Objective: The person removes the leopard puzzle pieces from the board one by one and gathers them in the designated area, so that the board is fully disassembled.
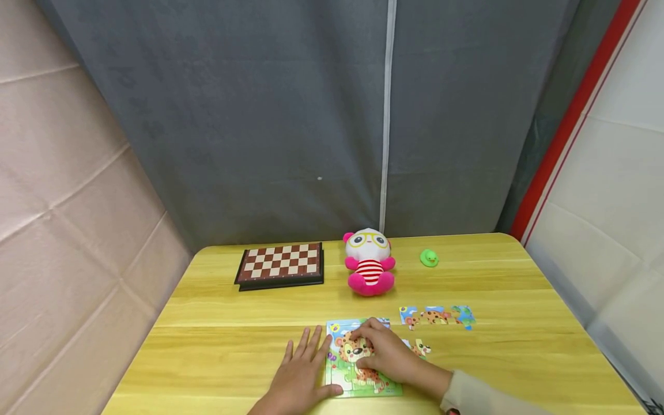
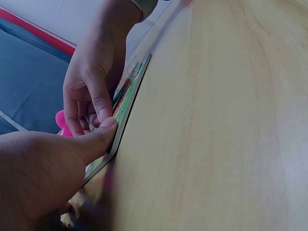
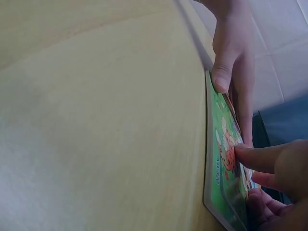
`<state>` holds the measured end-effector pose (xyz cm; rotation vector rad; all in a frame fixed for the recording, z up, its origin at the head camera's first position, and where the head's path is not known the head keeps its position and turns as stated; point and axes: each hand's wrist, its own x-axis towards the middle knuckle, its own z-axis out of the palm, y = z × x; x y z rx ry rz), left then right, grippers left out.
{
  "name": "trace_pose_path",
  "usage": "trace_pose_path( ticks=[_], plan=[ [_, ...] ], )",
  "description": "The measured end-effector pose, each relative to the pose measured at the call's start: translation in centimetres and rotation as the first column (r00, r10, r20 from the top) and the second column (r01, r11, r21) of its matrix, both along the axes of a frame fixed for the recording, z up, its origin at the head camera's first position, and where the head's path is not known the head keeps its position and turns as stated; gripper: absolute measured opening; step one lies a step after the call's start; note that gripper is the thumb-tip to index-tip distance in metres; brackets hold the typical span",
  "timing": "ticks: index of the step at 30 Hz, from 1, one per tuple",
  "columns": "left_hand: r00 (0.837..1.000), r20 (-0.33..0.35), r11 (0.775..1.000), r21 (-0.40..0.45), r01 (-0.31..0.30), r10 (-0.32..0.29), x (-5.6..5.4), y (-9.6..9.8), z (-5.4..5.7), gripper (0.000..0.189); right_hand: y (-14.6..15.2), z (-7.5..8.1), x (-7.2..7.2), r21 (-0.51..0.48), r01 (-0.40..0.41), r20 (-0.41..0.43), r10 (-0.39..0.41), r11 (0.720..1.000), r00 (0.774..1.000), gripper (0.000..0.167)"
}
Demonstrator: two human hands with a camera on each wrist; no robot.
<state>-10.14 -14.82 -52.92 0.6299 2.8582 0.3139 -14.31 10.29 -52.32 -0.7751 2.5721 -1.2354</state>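
A jigsaw puzzle (image 1: 342,377) with a cartoon leopard on a green and blue picture lies flat in its thin board on the table. My left hand (image 1: 299,372) rests at its left side, fingers spread and straight, the thumb on the lower left edge. Over the middle of the picture, my right hand (image 1: 390,356) bends thumb and fingers together around a puzzle piece (image 2: 120,94), whose dark edge stands slightly raised in the left wrist view. The right fingers hide much of that piece. In the right wrist view, the right thumb (image 3: 255,156) touches the picture.
Loose puzzle pieces (image 1: 437,316) lie in a row beyond the board's right corner, with another piece (image 1: 421,348) beside the right hand. Farther back are a checkered chessboard box (image 1: 280,265), a pink-and-white plush toy (image 1: 369,265) and a green toy duck (image 1: 429,257).
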Motion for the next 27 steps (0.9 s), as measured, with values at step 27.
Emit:
trace_pose_path(
  ticks=[27],
  plan=[
    [1.000, 0.003, 1.000, 0.002, -0.002, 0.002, 0.1, 0.0, -0.1, 0.108, -1.0, 1.1, 0.0, 0.108, 0.011, 0.001, -0.011, 0.994, 1.000, 0.043]
  ],
)
